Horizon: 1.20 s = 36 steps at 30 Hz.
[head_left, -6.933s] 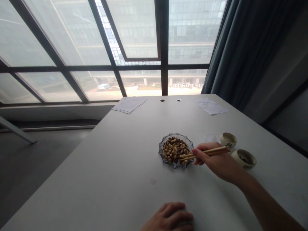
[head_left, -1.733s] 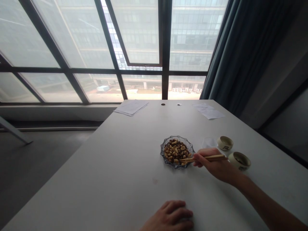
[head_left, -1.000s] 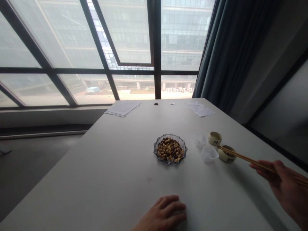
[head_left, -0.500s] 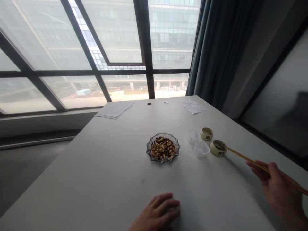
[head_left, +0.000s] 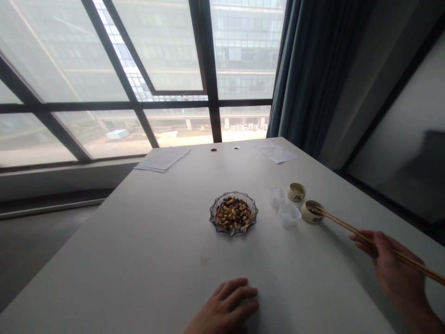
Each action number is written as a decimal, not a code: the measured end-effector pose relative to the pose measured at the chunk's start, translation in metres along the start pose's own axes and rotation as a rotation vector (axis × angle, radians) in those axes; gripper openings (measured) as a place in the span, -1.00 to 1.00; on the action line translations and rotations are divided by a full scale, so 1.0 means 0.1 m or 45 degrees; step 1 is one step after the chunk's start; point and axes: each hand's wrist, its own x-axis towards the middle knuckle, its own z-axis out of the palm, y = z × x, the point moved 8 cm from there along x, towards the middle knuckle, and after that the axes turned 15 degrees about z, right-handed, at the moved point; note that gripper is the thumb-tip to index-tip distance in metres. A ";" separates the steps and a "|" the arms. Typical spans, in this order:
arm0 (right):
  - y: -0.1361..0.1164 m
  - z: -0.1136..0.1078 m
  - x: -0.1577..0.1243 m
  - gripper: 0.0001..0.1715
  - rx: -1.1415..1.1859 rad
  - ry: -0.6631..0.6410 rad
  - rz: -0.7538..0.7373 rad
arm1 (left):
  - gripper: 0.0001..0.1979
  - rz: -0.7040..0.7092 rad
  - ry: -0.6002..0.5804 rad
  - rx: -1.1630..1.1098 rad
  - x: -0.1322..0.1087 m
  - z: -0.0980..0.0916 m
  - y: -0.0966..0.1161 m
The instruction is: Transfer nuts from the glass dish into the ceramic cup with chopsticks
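Right hand (head_left: 392, 273) grasps chopsticks (head_left: 351, 227), tips at ceramic cup (head_left: 312, 211) ahead of it; cup's dark mark unreadable. Left hand (head_left: 225, 308) flat, released, on white table (head_left: 156, 241); window (head_left: 167, 69), curtain (head_left: 306, 69) beyond.

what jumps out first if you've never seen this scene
The glass dish of nuts in the middle of the white table draws the eye first. At the right edge, the right hand holds chopsticks with tips at a small ceramic cup, while the left hand lies flat at the near edge.

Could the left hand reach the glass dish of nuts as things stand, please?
Probably yes: the left hand lies flat on the table, with nothing between it and the glass dish.
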 end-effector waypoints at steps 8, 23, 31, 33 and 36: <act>-0.03 0.05 -0.07 -0.53 0.018 -0.019 -0.036 | -0.70 -0.032 0.014 -0.037 0.00 -0.02 0.00; -0.75 2.07 -1.03 -0.52 -0.663 -0.955 -0.156 | -0.70 0.011 0.020 0.047 -0.04 0.09 0.01; -0.63 2.67 -1.32 -0.51 -1.071 -1.091 -0.190 | -0.75 0.022 0.058 0.108 -0.09 0.16 0.02; -0.61 2.72 -1.32 -0.52 -1.093 -1.106 -0.149 | -0.74 0.019 0.047 0.097 -0.09 0.15 0.02; -0.55 2.77 -1.32 -0.55 -1.094 -1.141 -0.091 | -0.75 0.022 0.039 0.098 -0.08 0.13 0.02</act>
